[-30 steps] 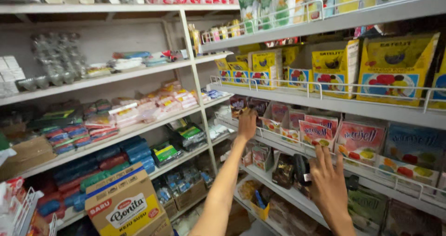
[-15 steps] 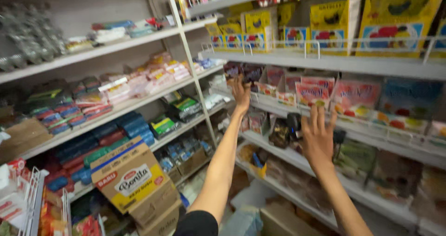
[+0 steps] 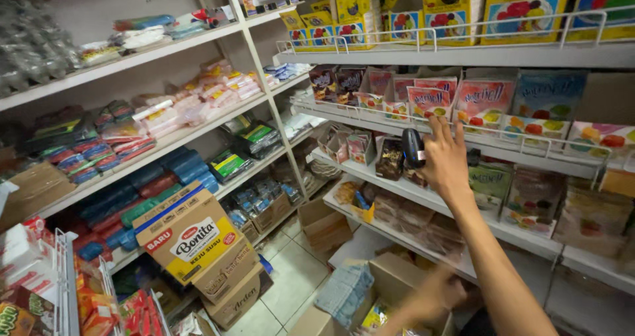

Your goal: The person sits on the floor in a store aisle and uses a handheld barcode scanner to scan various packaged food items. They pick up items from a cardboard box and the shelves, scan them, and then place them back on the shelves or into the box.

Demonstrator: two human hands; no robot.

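Observation:
My right hand is raised at the middle shelf on the right, fingers spread upward. A small black device sits against its thumb side, held there. Just above it hangs a row of pink and red sachet packets behind a white wire rail. My left hand is low and blurred, over an open cardboard box on the floor. Whether it grips anything cannot be made out.
Shelves run along the left wall and the right, meeting at a corner post. A yellow-and-red printed carton leans on stacked boxes below the left shelves. A white wire rack of snacks stands at the near left. Yellow boxes fill the top right shelf.
My left hand has dropped from the sachet shelf down to the box on the floor. My right hand, with the black device, has risen slightly toward the packets.

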